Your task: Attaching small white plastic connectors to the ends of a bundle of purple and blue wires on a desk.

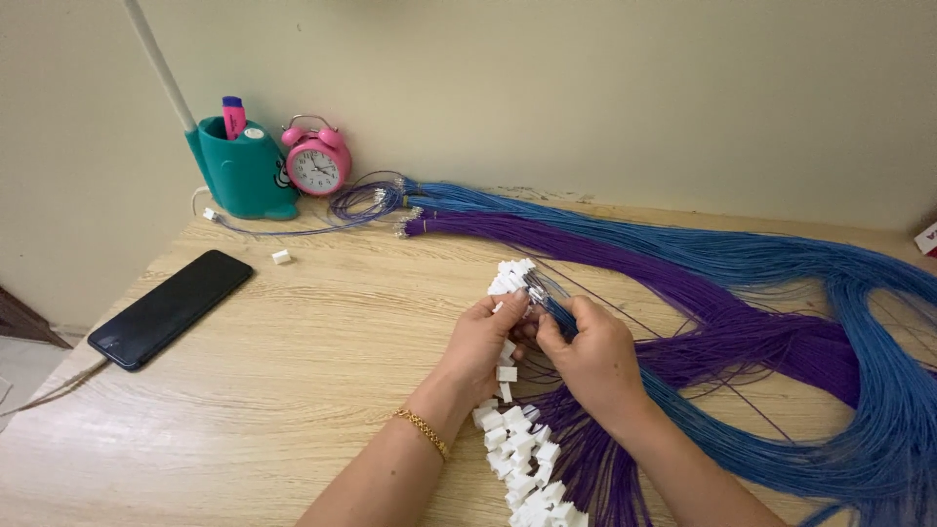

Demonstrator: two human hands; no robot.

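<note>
The wooden counter (293, 390) fills most of the view and stands against a pale wall. On its right side lie two long bundles of thin wires: the blue wires (859, 293) make a wide curve from the back of the counter to the right edge, and the purple wires (703, 293) lie just beside them, partly under them.

Near the middle, the left hand (483, 342) and the right hand (590, 356) are close together, fingers touching. Both are closed around a small bunch of wire ends with white plastic connectors (512, 278), which stick up above the fingers. The left wrist has a gold bracelet (422, 429). Below the hands, a row of more white connectors (527, 468) lies on the counter, going down to the bottom edge.

At the left lies a black phone (171, 307), flat, with a cable at its lower end. At the back stand a teal pen holder (244, 171) and, touching it, a pink alarm clock (317, 161). One single white connector (281, 257) lies apart, between phone and clock.
</note>
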